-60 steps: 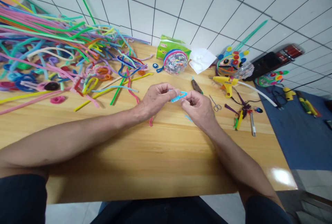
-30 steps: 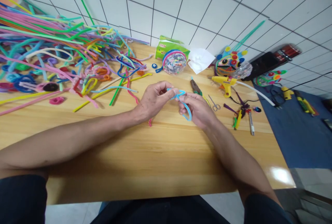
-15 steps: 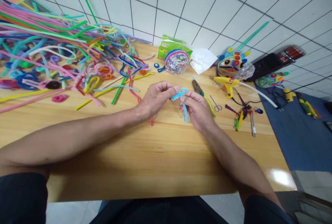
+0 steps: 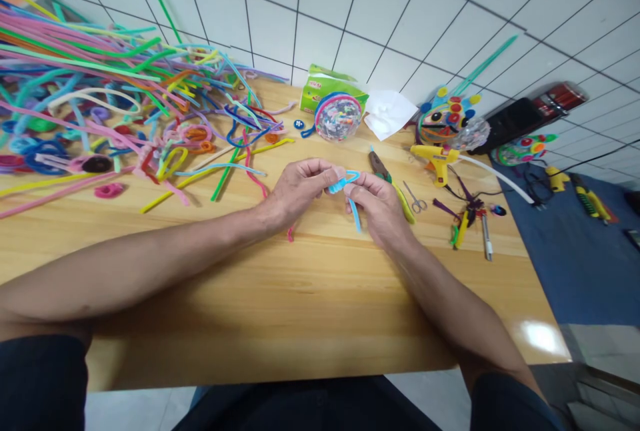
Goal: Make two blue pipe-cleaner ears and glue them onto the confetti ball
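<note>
Over the middle of the bench [image 4: 300, 311], the left hand [image 4: 307, 184] and right hand [image 4: 377, 201] are close together, both pinching one light-blue pipe cleaner [image 4: 338, 185]; it is bunched at the left hand, looped between the two, with a tail hanging below the right; just right lie pliers [image 4: 381, 168] and small scissors [image 4: 417, 202]; farther right, a yellow glue gun [image 4: 437, 161]; far left, a heap of coloured pipe cleaners [image 4: 100, 64]; far centre, a round clear-sided case [image 4: 339, 117] before a green packet [image 4: 313, 94].
</note>
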Motion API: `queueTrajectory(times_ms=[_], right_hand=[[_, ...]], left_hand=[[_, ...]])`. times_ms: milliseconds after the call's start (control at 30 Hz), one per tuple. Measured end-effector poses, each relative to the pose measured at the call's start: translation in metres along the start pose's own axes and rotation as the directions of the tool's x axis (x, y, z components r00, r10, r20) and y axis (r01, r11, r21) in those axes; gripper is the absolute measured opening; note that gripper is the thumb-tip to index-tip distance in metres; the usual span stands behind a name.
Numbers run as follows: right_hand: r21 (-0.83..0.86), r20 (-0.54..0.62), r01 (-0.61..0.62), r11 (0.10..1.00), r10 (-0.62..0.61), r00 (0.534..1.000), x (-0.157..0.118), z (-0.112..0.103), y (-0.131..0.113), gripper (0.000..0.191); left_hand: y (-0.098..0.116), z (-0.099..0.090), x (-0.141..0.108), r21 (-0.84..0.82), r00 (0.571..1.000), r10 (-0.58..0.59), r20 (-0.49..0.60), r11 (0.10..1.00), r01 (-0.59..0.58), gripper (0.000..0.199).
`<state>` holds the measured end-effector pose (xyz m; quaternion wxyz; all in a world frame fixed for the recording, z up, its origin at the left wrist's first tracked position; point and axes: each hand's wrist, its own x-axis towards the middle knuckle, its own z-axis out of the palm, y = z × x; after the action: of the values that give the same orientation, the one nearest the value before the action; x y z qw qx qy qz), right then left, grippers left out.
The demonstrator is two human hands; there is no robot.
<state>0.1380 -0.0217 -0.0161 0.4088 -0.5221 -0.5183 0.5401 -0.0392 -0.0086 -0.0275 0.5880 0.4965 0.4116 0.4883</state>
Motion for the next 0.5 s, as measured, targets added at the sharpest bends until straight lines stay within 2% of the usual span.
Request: queueTrajectory(times_ms=[67,133,200,233,300,367,433,500], right_hand=[[0.006,-0.009,0.000,1.000,0.000,1.000,0.001,0.000,0.000,0.035],[0.028,-0.023,-0.014,1.000,0.014,1.000,0.002,-0.001,-0.002,0.034],[0.057,-0.031,-0.052,0.997,0.054,0.998,0.002,-0.002,-0.003,0.030],[0.072,-0.031,-0.075,0.995,0.078,0.996,0.003,-0.003,-0.004,0.028],[0.108,-0.022,-0.113,0.988,0.116,0.993,0.003,-0.004,-0.006,0.027],[0.142,-0.004,-0.129,0.981,0.131,0.991,0.003,-0.004,-0.008,0.028],[0.164,0.014,-0.128,0.978,0.127,0.992,0.002,-0.003,-0.009,0.030],[0.171,0.033,-0.139,0.975,0.136,0.990,0.000,-0.001,-0.010,0.035]], left_hand=[[-0.001,0.000,0.000,0.019,1.000,-0.008,0.021,1.000,0.008,0.042],[-0.003,-0.001,-0.001,0.059,0.999,0.032,0.031,0.998,-0.034,0.038],[-0.005,-0.003,-0.003,0.168,0.982,0.187,0.032,0.967,-0.189,0.031],[-0.006,-0.004,-0.004,0.255,0.951,0.303,0.054,0.917,-0.307,0.030],[-0.011,-0.007,-0.005,0.442,0.836,0.521,0.173,0.717,-0.539,0.037],[-0.016,-0.009,-0.004,0.569,0.724,0.609,0.323,0.486,-0.663,0.044],[-0.022,-0.012,-0.002,0.630,0.683,0.616,0.393,0.361,-0.688,0.040],[-0.025,-0.014,0.001,0.637,0.674,0.624,0.396,0.342,-0.691,0.031]])
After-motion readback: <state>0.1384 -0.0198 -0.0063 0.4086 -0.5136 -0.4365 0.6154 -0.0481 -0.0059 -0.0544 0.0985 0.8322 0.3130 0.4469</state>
